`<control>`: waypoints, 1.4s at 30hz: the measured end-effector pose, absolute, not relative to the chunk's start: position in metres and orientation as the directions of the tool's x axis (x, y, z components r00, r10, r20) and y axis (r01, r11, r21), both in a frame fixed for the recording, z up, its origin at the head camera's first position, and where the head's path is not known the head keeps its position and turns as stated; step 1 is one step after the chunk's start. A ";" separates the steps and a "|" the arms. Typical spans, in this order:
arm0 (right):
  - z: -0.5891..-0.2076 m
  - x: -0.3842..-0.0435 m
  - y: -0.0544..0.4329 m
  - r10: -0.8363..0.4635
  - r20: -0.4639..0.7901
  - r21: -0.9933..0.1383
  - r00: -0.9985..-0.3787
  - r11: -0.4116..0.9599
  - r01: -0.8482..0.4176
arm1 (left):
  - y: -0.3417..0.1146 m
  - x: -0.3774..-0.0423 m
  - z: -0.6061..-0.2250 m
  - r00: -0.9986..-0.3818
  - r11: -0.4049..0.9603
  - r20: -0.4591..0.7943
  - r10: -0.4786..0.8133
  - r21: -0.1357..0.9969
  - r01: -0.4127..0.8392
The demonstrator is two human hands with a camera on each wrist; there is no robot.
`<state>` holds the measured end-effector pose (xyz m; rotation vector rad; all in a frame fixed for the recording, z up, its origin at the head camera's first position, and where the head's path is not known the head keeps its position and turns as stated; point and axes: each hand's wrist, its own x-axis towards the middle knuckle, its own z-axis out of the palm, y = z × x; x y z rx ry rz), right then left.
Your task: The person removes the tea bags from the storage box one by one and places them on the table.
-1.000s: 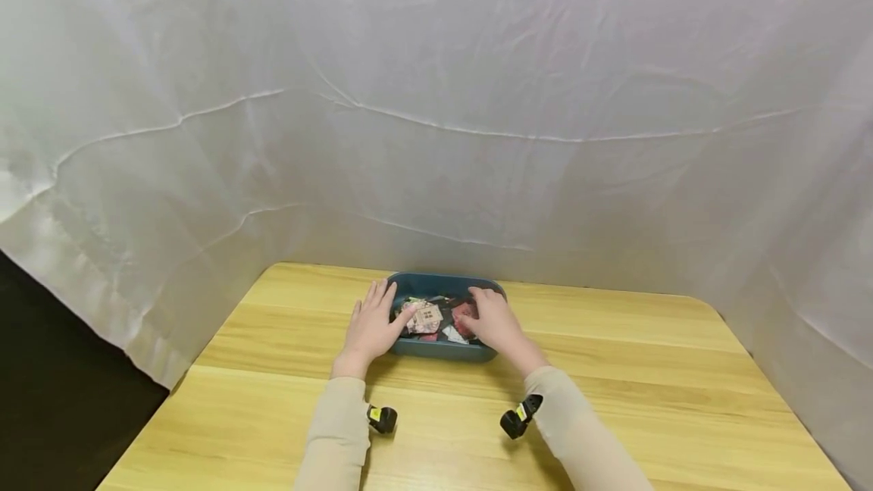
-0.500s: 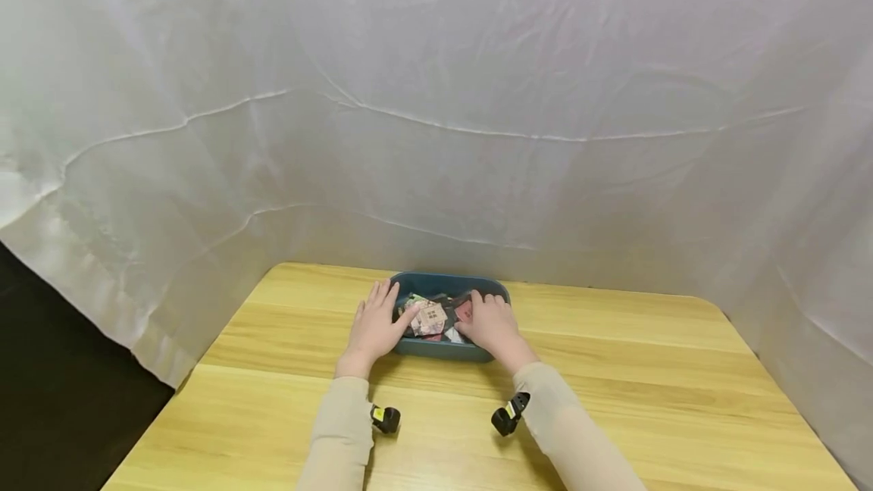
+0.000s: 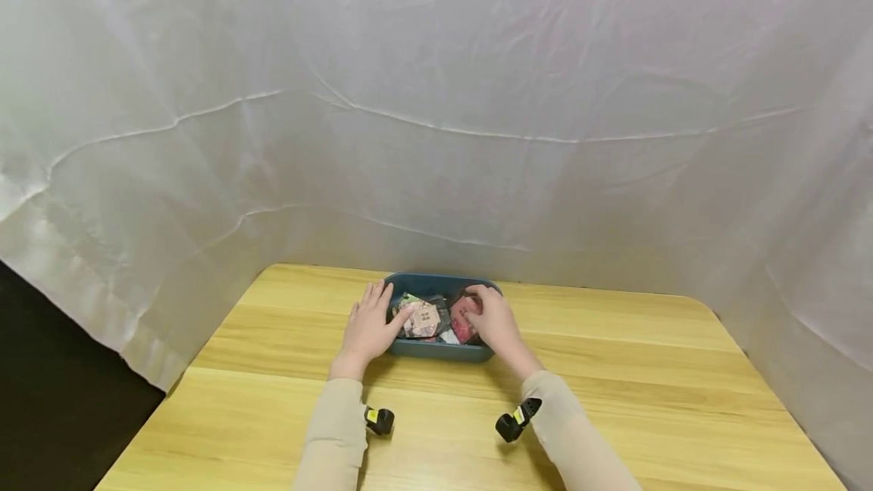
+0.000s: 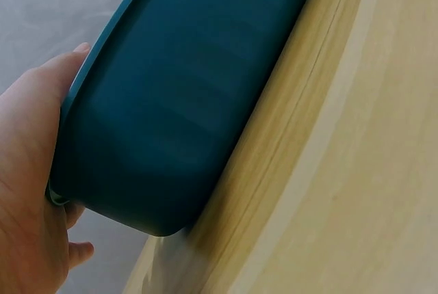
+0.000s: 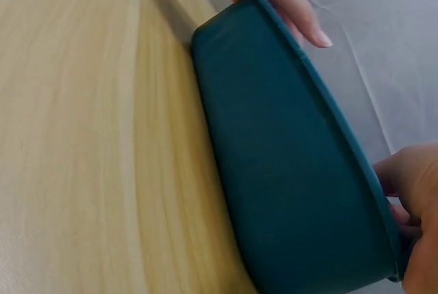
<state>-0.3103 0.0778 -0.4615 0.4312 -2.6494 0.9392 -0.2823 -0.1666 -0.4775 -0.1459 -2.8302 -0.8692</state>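
A dark teal plastic bin point(image 3: 439, 352) stands on the table with several small packets inside. My left hand point(image 3: 368, 328) grips the bin's left end, thumb over the rim and the other fingers along the outside. My right hand point(image 3: 496, 324) reaches in over the right end and pinches a red packet point(image 3: 461, 314) between thumb and fingers. Left of it lies a pinkish patterned packet with a beige label point(image 3: 426, 317). A white piece point(image 3: 449, 337) shows near the front wall. In the right wrist view the bin's wall point(image 5: 294, 150) hides most of the right fingertips.
The wooden table point(image 3: 273, 430) extends in front of the bin and to both sides. Close behind it hangs a pale grey curtain point(image 3: 436, 173), which also runs along the sides. Each sleeve carries a small black wrist camera point(image 3: 380, 421).
My right fingers have shifted inside the bin, and more of the red packet shows, tilted up against them. My left hand keeps its hold on the bin's end.
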 end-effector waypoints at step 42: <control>-0.474 -0.311 0.194 0.233 -0.028 -0.961 -0.972 0.260 0.090 | -0.167 -0.281 -0.476 -0.982 0.814 0.185 0.047 0.563 0.145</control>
